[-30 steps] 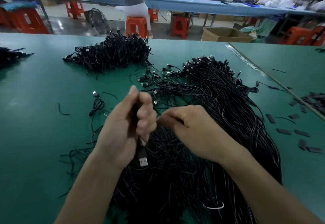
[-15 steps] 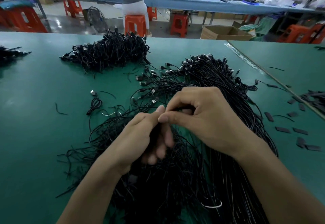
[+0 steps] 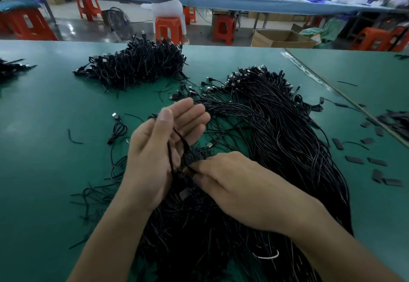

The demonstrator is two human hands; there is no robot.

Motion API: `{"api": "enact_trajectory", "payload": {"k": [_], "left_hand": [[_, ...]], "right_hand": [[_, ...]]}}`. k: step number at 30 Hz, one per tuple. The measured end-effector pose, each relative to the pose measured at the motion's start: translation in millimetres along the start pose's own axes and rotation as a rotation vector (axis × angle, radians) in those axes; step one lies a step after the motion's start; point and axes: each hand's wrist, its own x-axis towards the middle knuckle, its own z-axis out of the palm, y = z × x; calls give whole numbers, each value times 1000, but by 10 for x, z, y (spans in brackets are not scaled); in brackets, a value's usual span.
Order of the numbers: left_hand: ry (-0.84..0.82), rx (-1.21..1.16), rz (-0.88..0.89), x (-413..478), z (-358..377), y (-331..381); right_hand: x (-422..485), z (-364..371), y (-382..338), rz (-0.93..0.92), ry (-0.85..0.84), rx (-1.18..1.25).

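Over cable pile on worktop, L hand has fingers straight, apart; black cable runs lengthwise down its palm to R hand, fingers pinched on it.

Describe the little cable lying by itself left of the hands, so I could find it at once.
On the green table, look just left of the left hand, clear of the big spread of black cables. A single black cable lies there, loosely coiled, a silver plug at its far end. Unlike the heaped ones, it lies alone on the mat.
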Motion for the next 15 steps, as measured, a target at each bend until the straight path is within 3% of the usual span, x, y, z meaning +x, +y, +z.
{"api": "enact_trajectory", "payload": {"k": [3,5,8,11,15], "left_hand": [[27,531,92,-21,-27,-57],[-78,721,-15,-50,-3,-36],[-211,599,-270,-85,58,8],[-303,556,-388,-100,55,42],[-469,334,-398,-97,-40,108]], "right_hand": [[-55,-115,14,-24,46,-47],[-53,-208,85,-16,147,-42],[-29,-280,182,-36,301,67],[-2,-287,216,-68,415,253],[35,-257,250,-130,265,631]]}}
